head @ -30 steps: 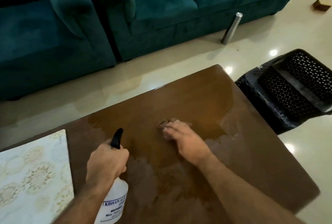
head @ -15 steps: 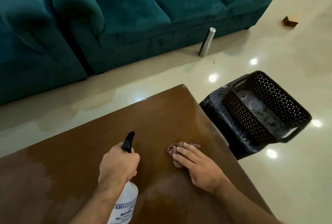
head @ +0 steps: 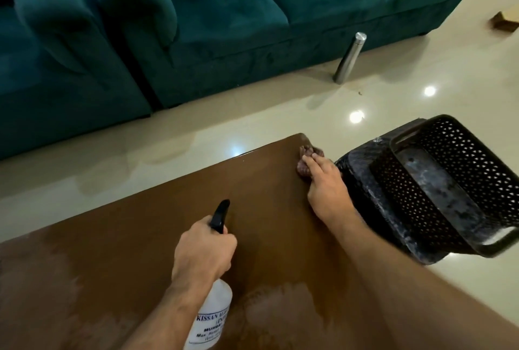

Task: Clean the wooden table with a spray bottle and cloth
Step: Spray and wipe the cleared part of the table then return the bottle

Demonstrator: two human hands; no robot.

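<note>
The brown wooden table (head: 140,237) fills the lower part of the head view, with paler wet patches near me. My left hand (head: 203,251) grips the neck of a white spray bottle (head: 212,313) with a black nozzle pointing away over the table. My right hand (head: 325,184) presses a small brown cloth (head: 304,158) flat on the table's far right corner, fingers straight on top of it. Most of the cloth is hidden under the fingers.
A black perforated basket (head: 449,186) stands on the floor close to the table's right edge. A teal sofa (head: 196,26) runs along the far side. A steel bottle (head: 349,57) stands on the glossy cream floor before the sofa.
My right hand has slid the cloth away and to the right, from mid-table to the far right corner. The left hand with the bottle has hardly shifted. The view has panned right.
</note>
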